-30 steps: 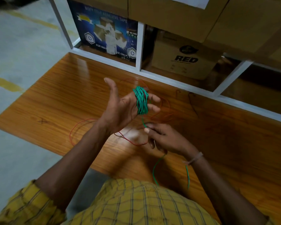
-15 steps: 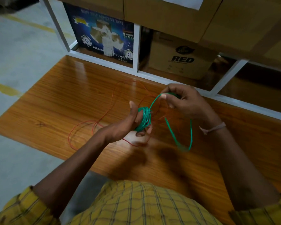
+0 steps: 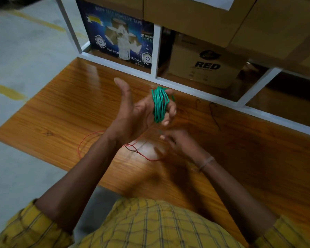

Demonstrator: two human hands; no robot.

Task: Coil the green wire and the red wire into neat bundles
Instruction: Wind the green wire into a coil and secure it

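- Lying loose at the left, the thin red wire [image 3: 89, 140] sprawls in open loops over the glossy orange-brown wooden surface [image 3: 57, 108], one loop near the person's left forearm and further strands running on under both hands; none of it is gathered, so I judge the red half of the task not yet begun.
- Moving right, the left hand [image 3: 132, 113] is raised above the surface with the palm turned inward and the thumb standing well apart; its fingers are bent and carry the wound wire, so this hand is holding the bundle.
- The thin green plastic-coated wire [image 3: 159, 104] sits wrapped round those left fingers as a thick skein of many turns, fairly even but with a few strands bulging out at the top right. Most of its length looks taken up, which suggests the green coil is nearly complete.
- Just below and to the right, the right hand [image 3: 177, 142] is blurred with its fingers drawn together; it is probably pinching the green tail, but no strand shows clearly in it, so I cannot tell what it holds or whether it is closed.
- Left to do, by my reading: finish and secure the green bundle, set it down, then coil the whole red wire.
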